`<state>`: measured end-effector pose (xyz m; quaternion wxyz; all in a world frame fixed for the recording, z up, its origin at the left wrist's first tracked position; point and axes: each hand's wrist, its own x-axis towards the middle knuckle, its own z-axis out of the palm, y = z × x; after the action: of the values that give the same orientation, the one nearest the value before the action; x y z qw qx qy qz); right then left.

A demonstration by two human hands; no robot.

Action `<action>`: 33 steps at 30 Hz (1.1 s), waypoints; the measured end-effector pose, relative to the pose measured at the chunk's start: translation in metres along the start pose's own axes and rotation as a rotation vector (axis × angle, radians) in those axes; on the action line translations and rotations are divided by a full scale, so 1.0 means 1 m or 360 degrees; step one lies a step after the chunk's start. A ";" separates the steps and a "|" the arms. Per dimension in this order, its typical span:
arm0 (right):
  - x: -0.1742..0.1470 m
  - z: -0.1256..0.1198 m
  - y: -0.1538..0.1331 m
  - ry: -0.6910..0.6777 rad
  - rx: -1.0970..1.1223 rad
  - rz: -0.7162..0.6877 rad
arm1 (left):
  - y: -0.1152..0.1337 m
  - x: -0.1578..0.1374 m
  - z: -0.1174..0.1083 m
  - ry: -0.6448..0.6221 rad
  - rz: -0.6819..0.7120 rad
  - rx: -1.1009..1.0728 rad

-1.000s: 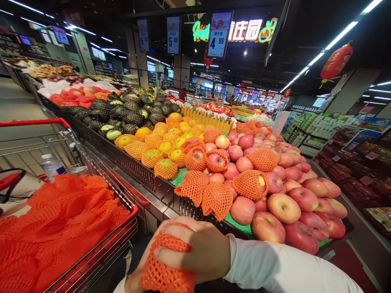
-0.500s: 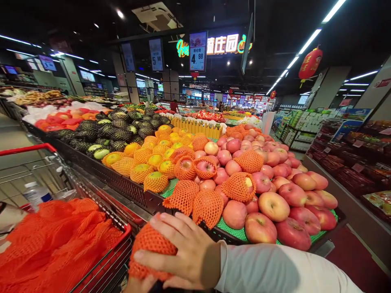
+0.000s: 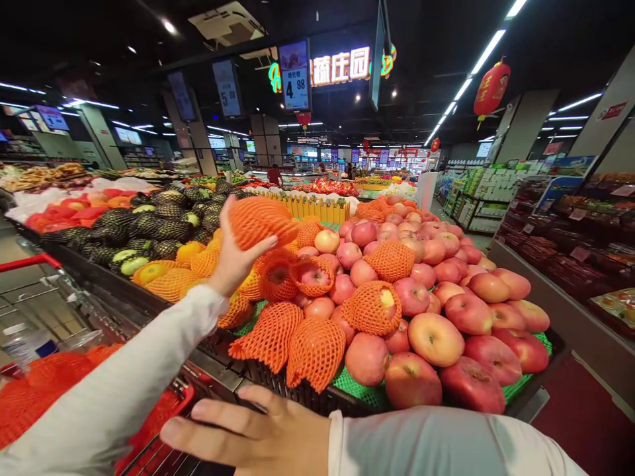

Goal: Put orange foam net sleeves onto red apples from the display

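My left hand (image 3: 238, 254) is closed around an apple in an orange foam net (image 3: 260, 221), held up over the display; the net hides nearly all of the fruit. Behind and below it are the oranges in yellow foam nets (image 3: 166, 284). Low at the front, my right hand (image 3: 258, 426) stretches out with its fingers apart and nothing in them. Just beyond that hand are netted apples (image 3: 317, 350) at the near edge of the display. Bare red apples (image 3: 411, 380) are heaped to their right on green matting (image 3: 364, 391).
A shopping cart (image 3: 30, 264) stands at left, holding loose red netting (image 3: 49, 390) and a water bottle (image 3: 30, 347). Melons in black nets (image 3: 163, 215) lie beyond the oranges. Packaged goods fill a shelf (image 3: 555, 244) at right. A price sign (image 3: 296, 76) hangs overhead.
My left hand has lifted the netted apple from the bottom front up and forward over the oranges. My right hand has come off it and spread open. The view has shifted slightly right.
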<state>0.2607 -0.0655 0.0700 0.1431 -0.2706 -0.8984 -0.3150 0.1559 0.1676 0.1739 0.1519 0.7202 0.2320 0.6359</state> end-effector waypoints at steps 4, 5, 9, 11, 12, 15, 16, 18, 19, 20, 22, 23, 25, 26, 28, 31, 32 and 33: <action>0.001 -0.003 0.013 0.0224 -0.0165 0.0095 | -0.012 0.036 0.066 -0.0258 0.0063 0.0194; 0.001 -0.006 0.017 0.0256 -0.0216 0.0116 | -0.017 0.039 0.081 -0.0323 0.0107 0.0281; 0.000 -0.015 0.029 0.0312 -0.0301 0.0147 | -0.034 0.050 0.133 -0.0440 0.0193 0.0517; 0.001 -0.011 0.032 0.0344 -0.0299 0.0104 | -0.040 0.058 0.152 -0.0490 0.0111 0.0625; 0.002 -0.008 0.033 0.0373 -0.0299 0.0084 | -0.043 0.062 0.160 -0.0538 0.0058 0.0676; 0.005 -0.001 0.034 0.0414 -0.0305 0.0122 | -0.050 0.072 0.173 -0.0789 -0.0052 0.0743; 0.006 -0.001 0.035 0.0430 -0.0317 0.0141 | -0.052 0.075 0.175 -0.0884 -0.0073 0.0712; 0.005 -0.004 0.036 0.0454 -0.0339 0.0174 | -0.057 0.078 0.177 -0.1023 -0.0135 0.0577; 0.005 -0.008 0.037 0.0461 -0.0342 0.0183 | -0.058 0.080 0.176 -0.1053 -0.0176 0.0491; 0.004 -0.012 0.037 0.0456 -0.0335 0.0192 | -0.059 0.081 0.175 -0.1060 -0.0207 0.0407; 0.001 -0.019 0.037 0.0396 -0.0282 0.0201 | -0.056 0.083 0.168 -0.1050 -0.0230 0.0298; 0.000 -0.020 0.036 0.0359 -0.0242 0.0196 | -0.051 0.084 0.162 -0.1055 -0.0225 0.0279; 0.000 -0.017 0.033 0.0318 -0.0136 0.0162 | -0.035 0.084 0.142 -0.1097 -0.0195 0.0284; 0.001 -0.012 0.031 0.0325 -0.0067 0.0155 | -0.024 0.082 0.127 -0.1131 -0.0179 0.0302; 0.005 0.001 0.028 0.0314 0.0093 0.0128 | 0.001 0.072 0.088 -0.1172 -0.0122 0.0370; 0.010 0.016 0.027 0.0222 0.0290 0.0054 | 0.027 0.038 0.009 -0.1061 -0.0102 0.0640; 0.010 0.018 0.028 0.0198 0.0331 0.0016 | 0.029 0.021 -0.020 -0.0981 -0.0097 0.0718; 0.010 0.017 0.030 0.0189 0.0366 -0.0011 | 0.027 0.003 -0.048 -0.0891 -0.0090 0.0800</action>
<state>0.2687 -0.0308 0.0760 0.2251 -0.2302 -0.9194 -0.2260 0.1125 0.1427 0.1976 0.0454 0.8743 0.3502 0.3331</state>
